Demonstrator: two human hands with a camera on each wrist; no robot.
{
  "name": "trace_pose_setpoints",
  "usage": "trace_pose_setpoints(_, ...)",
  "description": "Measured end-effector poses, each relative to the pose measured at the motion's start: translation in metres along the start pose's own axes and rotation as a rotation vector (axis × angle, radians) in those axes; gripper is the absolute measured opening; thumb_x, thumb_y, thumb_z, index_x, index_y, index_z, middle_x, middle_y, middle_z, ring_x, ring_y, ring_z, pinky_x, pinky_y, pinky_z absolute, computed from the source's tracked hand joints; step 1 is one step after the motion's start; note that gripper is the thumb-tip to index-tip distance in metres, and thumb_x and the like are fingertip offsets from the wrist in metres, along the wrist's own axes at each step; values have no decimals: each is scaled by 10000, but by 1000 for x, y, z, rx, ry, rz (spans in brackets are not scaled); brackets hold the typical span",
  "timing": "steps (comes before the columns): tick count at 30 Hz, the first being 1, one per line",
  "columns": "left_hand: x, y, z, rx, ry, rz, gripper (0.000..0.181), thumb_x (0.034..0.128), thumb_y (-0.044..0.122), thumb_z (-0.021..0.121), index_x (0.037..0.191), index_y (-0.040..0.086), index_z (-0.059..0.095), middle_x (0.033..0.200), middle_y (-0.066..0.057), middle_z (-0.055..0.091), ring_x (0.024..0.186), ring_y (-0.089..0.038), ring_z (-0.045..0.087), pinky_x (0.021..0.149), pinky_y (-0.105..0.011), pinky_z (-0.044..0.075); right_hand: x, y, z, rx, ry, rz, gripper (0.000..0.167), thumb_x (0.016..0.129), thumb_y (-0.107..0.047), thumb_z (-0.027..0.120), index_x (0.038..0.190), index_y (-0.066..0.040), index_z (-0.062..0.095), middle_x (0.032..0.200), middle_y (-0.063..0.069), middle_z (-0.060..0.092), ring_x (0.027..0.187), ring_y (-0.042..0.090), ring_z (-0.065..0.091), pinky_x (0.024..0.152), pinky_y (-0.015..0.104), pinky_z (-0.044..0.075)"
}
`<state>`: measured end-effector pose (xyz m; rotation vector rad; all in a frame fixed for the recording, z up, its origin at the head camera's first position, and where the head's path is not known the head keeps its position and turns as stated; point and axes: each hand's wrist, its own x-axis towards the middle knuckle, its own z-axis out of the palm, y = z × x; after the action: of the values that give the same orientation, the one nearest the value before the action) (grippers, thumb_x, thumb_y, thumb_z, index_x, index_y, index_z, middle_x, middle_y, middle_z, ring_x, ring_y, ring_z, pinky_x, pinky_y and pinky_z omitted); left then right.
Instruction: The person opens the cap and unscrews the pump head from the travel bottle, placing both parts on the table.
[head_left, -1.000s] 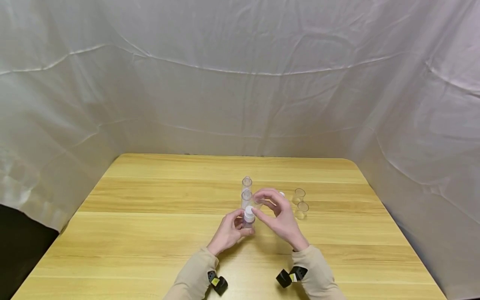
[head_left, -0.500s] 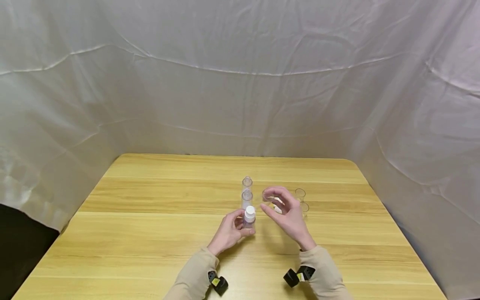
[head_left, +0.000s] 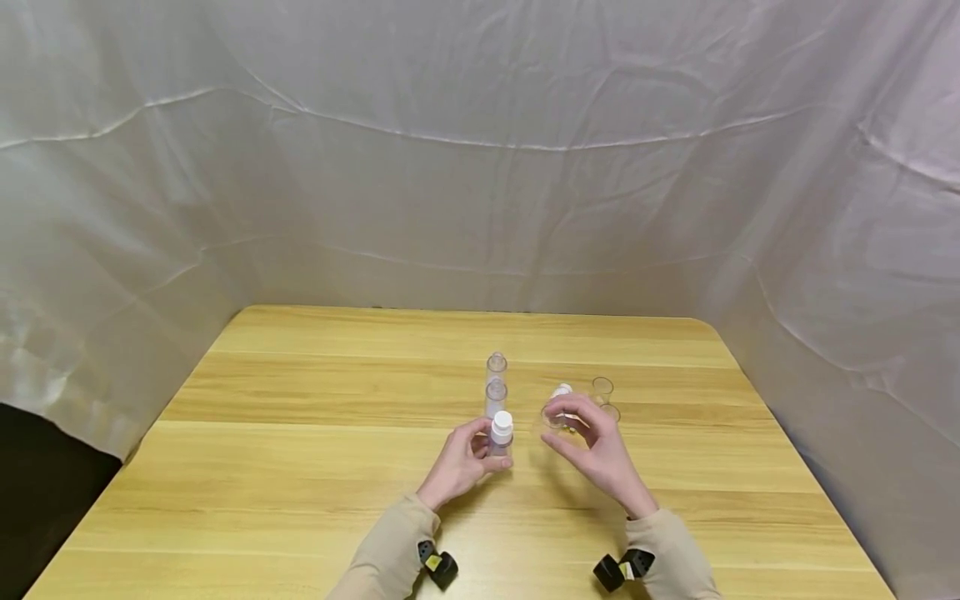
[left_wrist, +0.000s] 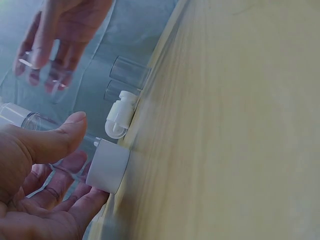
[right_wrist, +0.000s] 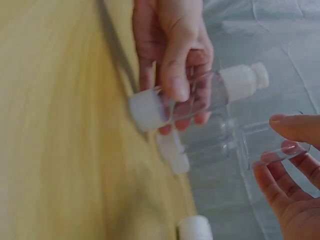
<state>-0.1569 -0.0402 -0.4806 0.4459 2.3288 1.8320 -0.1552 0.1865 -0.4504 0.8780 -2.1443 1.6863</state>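
Note:
My left hand (head_left: pixel 461 462) grips a clear bottle by its body; a white pump top (head_left: pixel 502 427) sits on it. In the left wrist view this bottle's white base (left_wrist: pixel 108 167) shows near the tabletop. To its right, my right hand (head_left: pixel 597 450) holds a clear cylindrical cap (right_wrist: pixel 270 142) between thumb and fingers, apart from the bottle. Behind the held bottle stand two more clear bottles, a nearer one (head_left: pixel 496 398) and a farther one (head_left: pixel 497 365), without pump tops. Beyond my right fingers is a white pump head (left_wrist: pixel 120 116), partly hidden in the head view.
Two more clear caps, one farther (head_left: pixel 602 387) and one nearer (head_left: pixel 612 412), stand right of the pump head; my right hand partly covers the nearer. The wooden table (head_left: pixel 285 467) spreads around, with grey-white curtains (head_left: pixel 480 208) along its back and sides.
My right hand has drawn away from the bottle's top, to the right and slightly nearer me, carrying the clear cap. The left hand keeps its grip in nearly the same spot.

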Motion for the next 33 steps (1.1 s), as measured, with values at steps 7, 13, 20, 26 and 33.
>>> trace_pose_setpoints(7,1,0,1,-23,-7,-6,390,795,-38,781,1154,-59,629,1187,-242,652,1117,-378,668,1025,-485,559,-16,9,-9,-62,31,30,362,782,149,752,1108,37,645,1111,189,627,1070,30,618,933,168,571)
trace_pose_setpoints(13,1,-1,3,26,8,-8,390,787,-6,801,1141,-36,641,1163,-219,669,1088,-347,666,1004,-509,559,-30,14,-22,-122,25,95,354,775,122,772,1092,25,650,1092,202,650,1048,1,620,939,165,568)
trace_pose_setpoints(20,1,0,3,43,11,-2,390,782,-11,805,1135,-37,643,1150,-218,672,1063,-327,672,989,-494,568,-41,20,-35,-196,16,182,393,727,106,809,1065,-14,648,1058,171,663,1003,-13,620,924,163,571)
trace_pose_setpoints(26,0,1,3,50,20,0,400,772,-3,816,1135,-29,650,1142,-211,678,1044,-291,674,977,-465,578,-46,19,-42,-275,44,224,413,703,135,808,1050,-17,643,1054,150,663,1001,-36,603,903,159,578)
trace_pose_setpoints(33,-1,3,4,8,19,12,398,769,-31,810,1133,-37,648,1134,-230,677,1038,-334,679,969,-512,572,-49,19,-48,-361,61,291,423,680,161,802,1038,6,638,1063,160,675,997,-47,581,895,159,582)
